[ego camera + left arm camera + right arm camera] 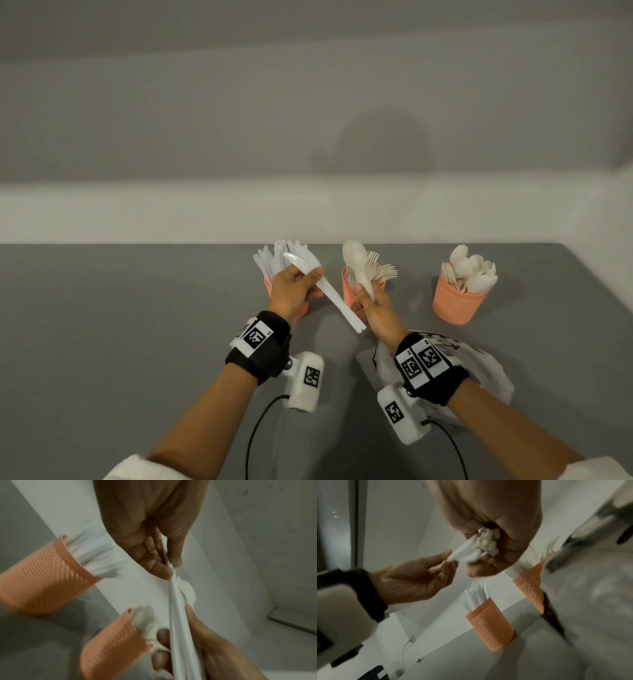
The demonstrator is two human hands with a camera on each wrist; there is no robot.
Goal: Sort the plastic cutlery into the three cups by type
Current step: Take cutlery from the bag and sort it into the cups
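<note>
While left hand (297,286) pinches knife (329,297) | handle touches right hand (376,310)

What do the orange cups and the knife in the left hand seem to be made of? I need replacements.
The orange cups look like matte moulded plastic: their walls are a regular mesh of small holes. The knife in the left hand looks like thin, glossy white plastic, slightly translucent at the blade; the exact type can't be told.
</note>
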